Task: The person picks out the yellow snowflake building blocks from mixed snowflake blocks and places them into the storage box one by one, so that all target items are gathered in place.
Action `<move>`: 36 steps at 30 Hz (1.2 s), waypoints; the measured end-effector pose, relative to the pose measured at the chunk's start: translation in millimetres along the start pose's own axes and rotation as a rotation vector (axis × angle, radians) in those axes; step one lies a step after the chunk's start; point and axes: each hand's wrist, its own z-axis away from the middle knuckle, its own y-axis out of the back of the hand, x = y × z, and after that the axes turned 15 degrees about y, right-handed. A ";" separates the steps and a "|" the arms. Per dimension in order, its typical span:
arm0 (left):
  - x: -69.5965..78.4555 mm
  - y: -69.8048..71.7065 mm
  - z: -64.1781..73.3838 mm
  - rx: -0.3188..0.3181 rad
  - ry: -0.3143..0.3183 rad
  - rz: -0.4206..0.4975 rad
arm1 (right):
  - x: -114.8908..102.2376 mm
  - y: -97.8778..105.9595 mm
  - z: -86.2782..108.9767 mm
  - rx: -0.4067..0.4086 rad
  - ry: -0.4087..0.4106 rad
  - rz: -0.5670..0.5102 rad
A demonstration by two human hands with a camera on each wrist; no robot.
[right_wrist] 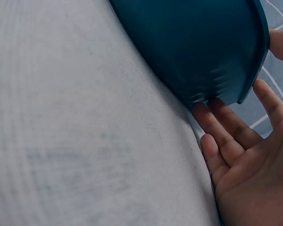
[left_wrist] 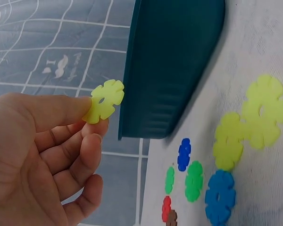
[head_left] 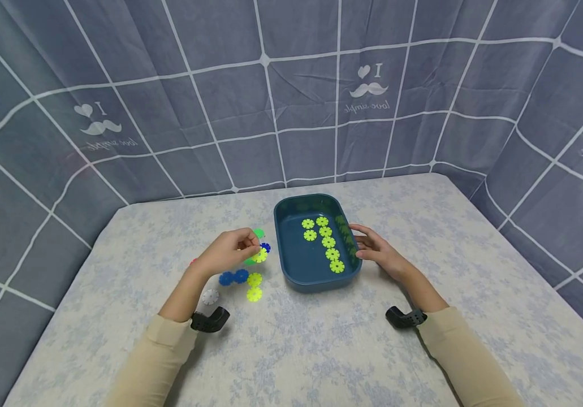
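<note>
My left hand [head_left: 226,251] pinches a yellow snowflake disc [left_wrist: 107,100] between thumb and index finger, just left of a dark teal bin [head_left: 293,254]. The other left fingers curl loosely beneath it. Inside the bin lie several yellow snowflake discs [head_left: 328,242], most in a line along its right side. At the bin's right side, my right hand [head_left: 380,254] rests its fingertips on the outer wall, with fingers spread and slightly bent. In the right wrist view, the thumb [right_wrist: 280,44] is at the rim.
Left of the bin, two yellow discs [head_left: 254,287] lie on the cloth-covered table [head_left: 322,345]. Near them are blue discs [head_left: 233,277], a white disc [head_left: 210,297], and green discs [left_wrist: 194,181]. A red disc [left_wrist: 166,208] and a brown disc [left_wrist: 172,218] lie farther left. A grey-blue curtain [head_left: 301,107] hangs behind.
</note>
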 end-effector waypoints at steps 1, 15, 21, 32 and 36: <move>1.0 -0.5 -1.0 0.000 -0.003 0.002 | -0.2 0.1 0.0 0.001 0.000 0.001; 18.4 -7.9 -14.8 -0.033 -0.021 0.017 | 0.5 0.3 -0.2 -0.003 0.003 -0.001; 28.2 -9.8 -22.0 -0.056 -0.055 0.003 | 0.5 0.9 0.3 -0.005 0.006 0.003; 45.7 -21.0 -38.7 -0.083 -0.061 -0.015 | -0.6 1.1 0.9 -0.007 0.010 -0.008; 49.4 -25.0 -43.8 -0.088 -0.067 -0.008 | -0.7 0.6 0.7 -0.007 0.007 -0.007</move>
